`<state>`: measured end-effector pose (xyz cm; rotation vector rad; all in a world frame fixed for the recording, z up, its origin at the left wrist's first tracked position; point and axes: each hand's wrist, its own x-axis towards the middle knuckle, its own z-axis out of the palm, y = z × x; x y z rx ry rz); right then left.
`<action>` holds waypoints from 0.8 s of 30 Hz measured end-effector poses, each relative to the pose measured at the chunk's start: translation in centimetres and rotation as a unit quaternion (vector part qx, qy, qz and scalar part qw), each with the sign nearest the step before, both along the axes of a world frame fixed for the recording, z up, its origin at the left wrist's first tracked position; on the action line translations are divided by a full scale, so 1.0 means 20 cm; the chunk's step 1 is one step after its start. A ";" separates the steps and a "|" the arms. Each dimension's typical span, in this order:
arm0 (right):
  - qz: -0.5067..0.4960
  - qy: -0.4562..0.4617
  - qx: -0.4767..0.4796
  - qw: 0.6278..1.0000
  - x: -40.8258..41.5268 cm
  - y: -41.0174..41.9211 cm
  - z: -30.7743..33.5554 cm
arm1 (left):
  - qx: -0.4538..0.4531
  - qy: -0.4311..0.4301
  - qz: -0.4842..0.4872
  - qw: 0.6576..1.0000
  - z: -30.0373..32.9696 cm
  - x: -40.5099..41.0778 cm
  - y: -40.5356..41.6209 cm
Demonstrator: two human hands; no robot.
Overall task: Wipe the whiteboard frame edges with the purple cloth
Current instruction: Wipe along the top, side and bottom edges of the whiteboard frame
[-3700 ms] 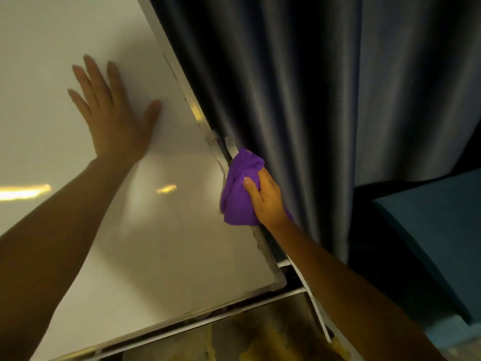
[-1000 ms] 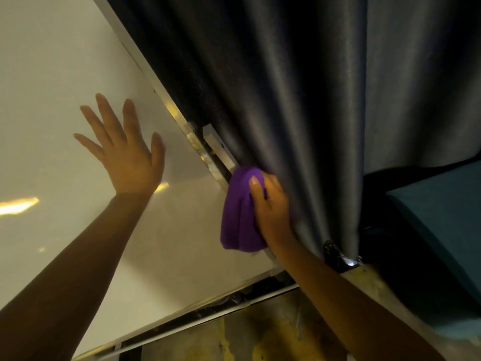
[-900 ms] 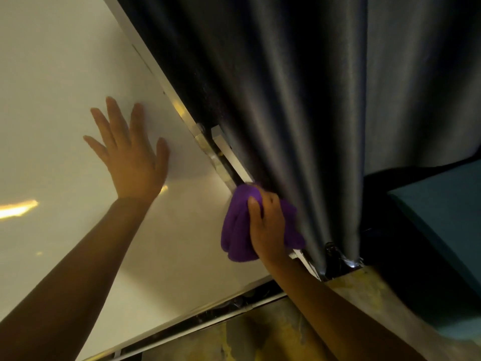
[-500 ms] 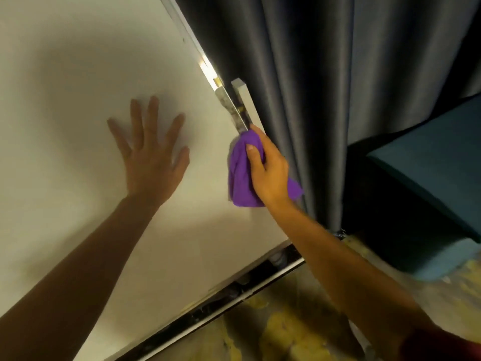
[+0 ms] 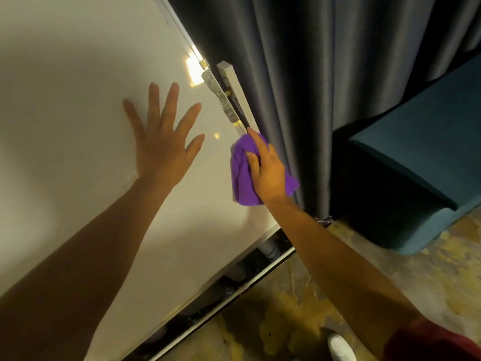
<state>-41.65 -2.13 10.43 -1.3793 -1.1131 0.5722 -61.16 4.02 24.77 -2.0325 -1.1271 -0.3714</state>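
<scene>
The whiteboard fills the left of the view, its metal frame edge running diagonally down its right side. My right hand grips the bunched purple cloth and presses it against the lower stretch of that right edge, index finger pointing up along the frame. My left hand lies flat on the board surface with fingers spread, just left of the cloth. The frame under the cloth is hidden.
A dark grey curtain hangs directly behind the board's right edge. A teal upholstered seat stands to the right. The board's bottom rail runs above a mottled yellow-grey floor. A white shoe shows at the bottom.
The view has shifted, so the board's right edge stands steeper than a second ago. My right hand with the cloth has slid along the edge. My left hand stays flat on the board.
</scene>
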 end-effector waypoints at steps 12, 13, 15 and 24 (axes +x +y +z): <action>0.001 0.036 -0.121 0.992 0.11 -0.25 -0.45 | 0.040 -0.007 0.020 0.999 -0.03 0.03 -0.02; 0.008 0.039 -0.125 0.991 0.11 -0.26 -0.44 | 0.037 -0.009 0.022 0.999 -0.02 0.04 -0.03; 0.023 0.043 -0.136 0.989 0.12 -0.25 -0.40 | 0.026 -0.023 0.026 0.999 0.00 0.05 -0.04; 0.045 -0.011 0.016 0.999 0.07 0.09 0.15 | -0.003 0.127 -0.023 0.992 -0.14 0.04 -0.12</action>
